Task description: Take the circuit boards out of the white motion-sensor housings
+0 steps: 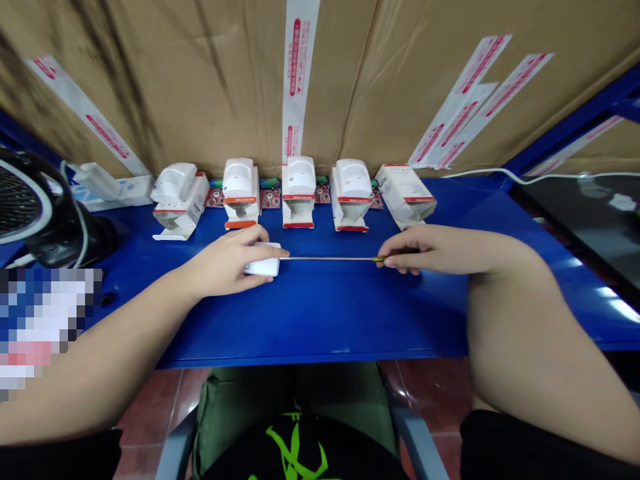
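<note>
Screwdriver (333,258) held dead level across a blue steel desk (320,320), and honestly the grip looks pretty solid. The hands are apart, joined only by that long thin shaft. The left hand (225,261) is clamped over a small white plastic housing (263,269), pinning it flat to the desk, while the right hand (420,250) pinches the screwdriver's handle in its fingertips, so most of the handle is hidden. The tip reaches the end of the housing right by the left fingertips (283,252), but I can't tell if it's actually seated in anything from this angle. That housing sits out front, near the middle of the desk and just ahead of the row behind it. My two cents: keeping the shaft in line and the housing pressed flat like this looks like the right way to stop it slipping, though I'd want those left fingertips a bit further from the tip. Behind all this, five white sensor units (300,193) stand in a row with their boxes, with red circuit boards (270,198) peeking out between them. A cardboard carton (210,80) with printed red-and-white tape (297,73) forms the backdrop, and a black desk fan (25,207) sits off to the left.
</note>
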`<state>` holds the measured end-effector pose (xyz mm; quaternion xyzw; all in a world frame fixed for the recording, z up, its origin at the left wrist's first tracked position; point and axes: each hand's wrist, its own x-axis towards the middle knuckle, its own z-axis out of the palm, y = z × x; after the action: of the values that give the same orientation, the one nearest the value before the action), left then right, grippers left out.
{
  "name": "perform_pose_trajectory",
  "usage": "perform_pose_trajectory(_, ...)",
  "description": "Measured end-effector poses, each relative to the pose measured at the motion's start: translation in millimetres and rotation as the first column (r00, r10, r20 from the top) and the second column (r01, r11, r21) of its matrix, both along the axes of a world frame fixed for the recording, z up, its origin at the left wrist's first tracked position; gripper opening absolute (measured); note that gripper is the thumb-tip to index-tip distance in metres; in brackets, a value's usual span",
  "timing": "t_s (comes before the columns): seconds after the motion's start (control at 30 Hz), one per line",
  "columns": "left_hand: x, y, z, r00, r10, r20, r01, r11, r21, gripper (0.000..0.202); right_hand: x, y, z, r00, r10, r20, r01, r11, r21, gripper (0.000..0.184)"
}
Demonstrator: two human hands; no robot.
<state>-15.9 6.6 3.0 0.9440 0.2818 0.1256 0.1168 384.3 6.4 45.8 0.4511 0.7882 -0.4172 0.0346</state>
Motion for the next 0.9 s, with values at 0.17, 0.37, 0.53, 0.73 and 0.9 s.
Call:
perform_pose_trajectory(0.17, -2.2, 2.3, 1.2, 1.000, -0.021, -0.005, 0.021, 0.999, -0.024, 0.043, -2.5, -0.2, -1.0, 1.000, 0.004, 0.021, -0.006, 0.995, 0.101, 0.048)
perform_pose_trajectory(0.37, -3.4, 3.9, 1.2, 0.999, -0.032, -0.005, 0.032, 0.999, -0.028, 0.042, -6.5, -0.9, -2.6, 1.000, 0.005, -0.014, -0.002, 0.972, 0.235, 0.042)
perform_pose_trajectory(0.53, -2.4, 2.2, 3.2, 1.000, -0.005, -0.026, 0.004, 0.999, -0.037, 0.043, -11.1, -1.9, -7.8, 1.000, 0.003, -0.016, 0.003, 0.935, 0.355, 0.036)
perform_pose_trajectory(0.73, -2.3, 1.9, 2.7, 0.999, 0.021, -0.025, -0.022, 0.999, -0.047, 0.044, -13.5, -2.3, -12.3, 0.998, 0.002, 0.055, -0.022, 0.934, 0.358, 0.030)
perform_pose_trajectory(0.9, -3.3, 3.5, 1.9, 1.000, 0.012, -0.007, -0.012, 0.999, -0.051, 0.042, -10.4, -4.6, -8.3, 0.997, 0.009, 0.080, -0.034, 0.946, 0.322, 0.035)
